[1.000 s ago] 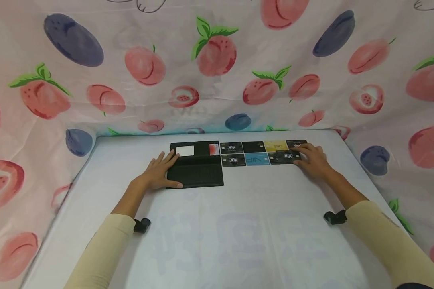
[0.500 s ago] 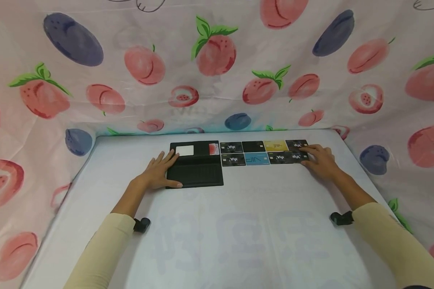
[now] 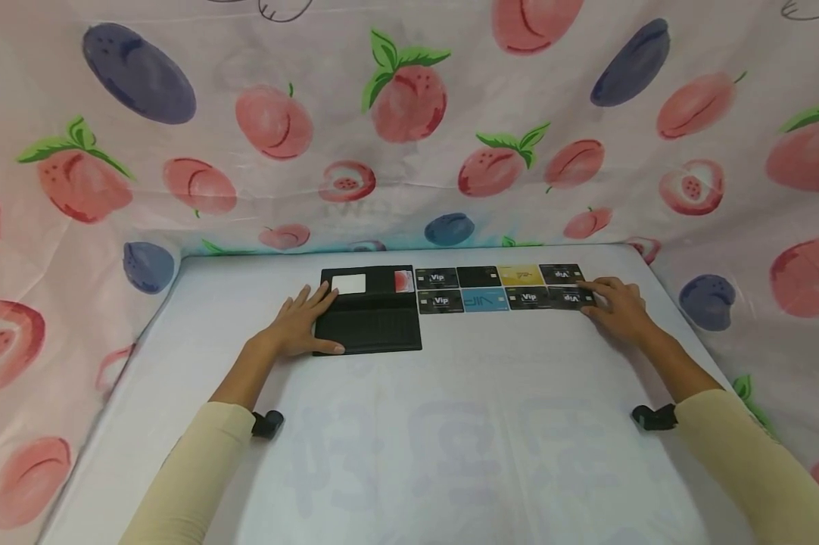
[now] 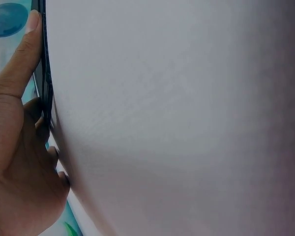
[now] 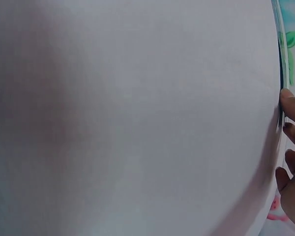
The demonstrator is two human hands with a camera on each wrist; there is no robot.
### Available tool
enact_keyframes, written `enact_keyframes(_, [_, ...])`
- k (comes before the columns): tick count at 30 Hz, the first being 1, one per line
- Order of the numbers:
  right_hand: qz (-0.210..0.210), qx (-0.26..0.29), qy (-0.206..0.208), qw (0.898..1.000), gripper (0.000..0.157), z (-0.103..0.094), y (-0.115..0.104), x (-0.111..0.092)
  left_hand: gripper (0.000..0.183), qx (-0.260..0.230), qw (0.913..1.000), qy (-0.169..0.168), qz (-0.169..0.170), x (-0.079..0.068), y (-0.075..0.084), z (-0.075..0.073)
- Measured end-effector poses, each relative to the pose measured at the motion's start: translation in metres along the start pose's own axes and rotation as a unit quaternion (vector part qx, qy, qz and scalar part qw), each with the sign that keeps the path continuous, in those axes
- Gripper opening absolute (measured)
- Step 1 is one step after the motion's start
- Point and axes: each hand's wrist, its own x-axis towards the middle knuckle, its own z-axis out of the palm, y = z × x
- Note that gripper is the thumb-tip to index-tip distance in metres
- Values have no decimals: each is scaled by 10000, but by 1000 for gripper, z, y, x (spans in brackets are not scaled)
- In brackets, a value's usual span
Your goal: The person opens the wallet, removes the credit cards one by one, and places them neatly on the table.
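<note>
A black wallet (image 3: 369,329) lies unfolded on the white table, a white panel and a small red picture in its upper half. My left hand (image 3: 294,325) rests on its left side, fingers spread, with the thumb at the lower edge. Right of the wallet, cards lie flat in two rows: black Vip cards (image 3: 437,279), a plain black card (image 3: 478,277), a gold card (image 3: 521,275) and a blue card (image 3: 485,300). At the right end of the front row, my right hand (image 3: 621,306) holds a black card (image 3: 568,297) by its edges between thumb and forefinger.
The white tabletop (image 3: 450,439) stretches toward me in front of the cards. A fruit-patterned cloth (image 3: 396,204) hangs behind the table and along both sides. Black wrist cameras (image 3: 268,425) sit under both sleeves.
My right hand has slid the upside-down black card to the right, off the Vip card it overlapped, to the end of the front row. The left hand has stayed on the wallet.
</note>
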Motion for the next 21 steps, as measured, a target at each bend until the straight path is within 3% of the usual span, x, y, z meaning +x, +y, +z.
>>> enact_keyframes(8, [95,67,116,9999,53,3,6,-1,117,5,10000,-5,15,-1,0,1])
enact_keyframes(16, [-52,266,573,9980,44,8,7,-4,116,-18,10000,13,-2,-2,1,0])
enact_keyframes(21, [61,257,583,9979,44,10,6,-4,116,1,10000,11,-1,-2,2,-1])
